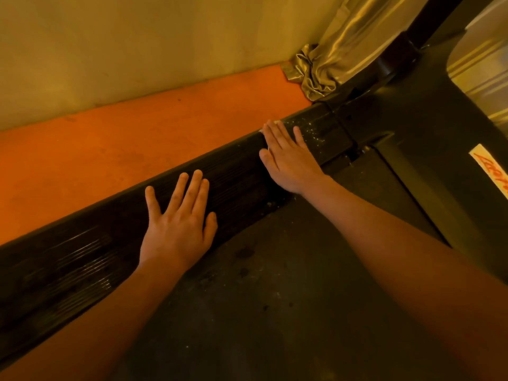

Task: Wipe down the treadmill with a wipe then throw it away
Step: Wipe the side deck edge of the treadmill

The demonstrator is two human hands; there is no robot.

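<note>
my flat right hand (288,158) pins the wipe (277,122) to the treadmill rail (82,259) to scrub; my flat left hand (178,226) braces me.

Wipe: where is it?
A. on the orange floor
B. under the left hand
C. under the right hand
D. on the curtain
C: a white edge of the wipe peeks out from under the right hand, which presses flat on the rail.
</note>
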